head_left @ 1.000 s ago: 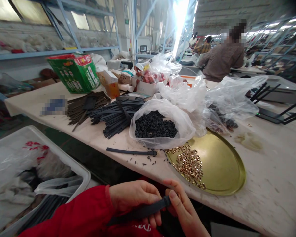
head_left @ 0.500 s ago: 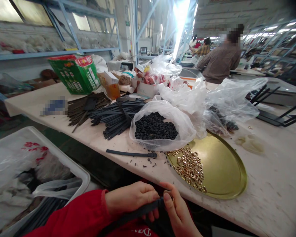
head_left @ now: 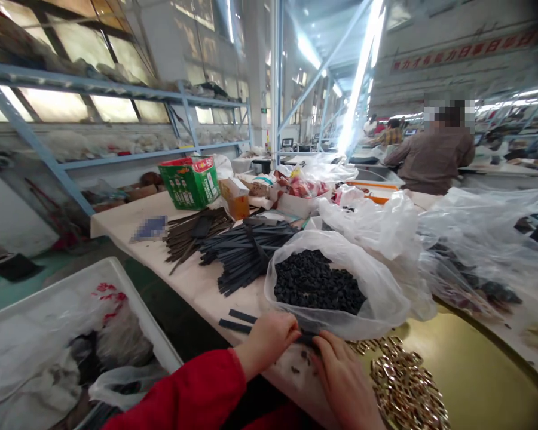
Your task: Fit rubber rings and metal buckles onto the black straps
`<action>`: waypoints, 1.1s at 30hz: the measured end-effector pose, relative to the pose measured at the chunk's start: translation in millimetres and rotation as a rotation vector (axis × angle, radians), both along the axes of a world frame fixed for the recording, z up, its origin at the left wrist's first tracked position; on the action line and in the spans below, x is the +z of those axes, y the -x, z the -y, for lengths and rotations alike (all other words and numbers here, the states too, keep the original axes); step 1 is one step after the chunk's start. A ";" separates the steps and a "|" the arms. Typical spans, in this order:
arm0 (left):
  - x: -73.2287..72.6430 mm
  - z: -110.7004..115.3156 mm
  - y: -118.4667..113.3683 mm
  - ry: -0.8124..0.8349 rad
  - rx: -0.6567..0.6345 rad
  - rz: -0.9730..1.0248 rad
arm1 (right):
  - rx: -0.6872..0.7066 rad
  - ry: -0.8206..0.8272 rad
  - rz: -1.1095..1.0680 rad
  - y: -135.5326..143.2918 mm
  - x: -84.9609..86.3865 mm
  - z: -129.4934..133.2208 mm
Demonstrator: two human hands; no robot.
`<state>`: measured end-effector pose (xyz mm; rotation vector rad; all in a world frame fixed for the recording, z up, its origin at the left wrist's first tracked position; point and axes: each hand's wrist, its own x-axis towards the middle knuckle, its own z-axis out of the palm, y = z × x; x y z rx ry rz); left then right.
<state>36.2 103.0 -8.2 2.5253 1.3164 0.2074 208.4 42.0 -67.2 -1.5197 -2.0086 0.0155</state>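
Observation:
On the table's front edge, my left hand (head_left: 273, 335) is closed over a black strap (head_left: 306, 338). The fingers of my right hand (head_left: 341, 373) are bent together at the strap's right end; its thumb is hidden. To the left of my left hand, two flat black strap ends (head_left: 238, 321) stick out side by side. Just behind my hands stands an open clear plastic bag (head_left: 385, 298) full of small black loops (head_left: 316, 280). Right of my right hand, small gold metal buckles (head_left: 406, 382) lie heaped on a round gold tray (head_left: 484, 370).
Bundles of dark straps (head_left: 246, 248) lie behind, near a green carton (head_left: 189, 182). Crumpled clear bags (head_left: 376, 233) cover the table's right side. A white bin (head_left: 150, 322) with bags stands at the left. A person (head_left: 433, 152) sits further back.
Both hands have moved forward from my lap to the table edge, bringing the strap beside the one lying there. The view has tilted up and turned left.

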 end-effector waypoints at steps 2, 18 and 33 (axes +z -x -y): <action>-10.7 -6.3 -7.2 -0.032 -0.021 -0.014 | 0.049 -0.134 0.187 -4.0 -20.6 -11.8; 6.0 -110.0 91.4 -0.241 0.561 -0.156 | 0.159 -0.263 0.320 -31.8 -53.8 -22.5; 124.1 35.1 44.7 -0.147 0.265 0.472 | 0.002 -0.215 0.011 -22.6 36.3 -16.5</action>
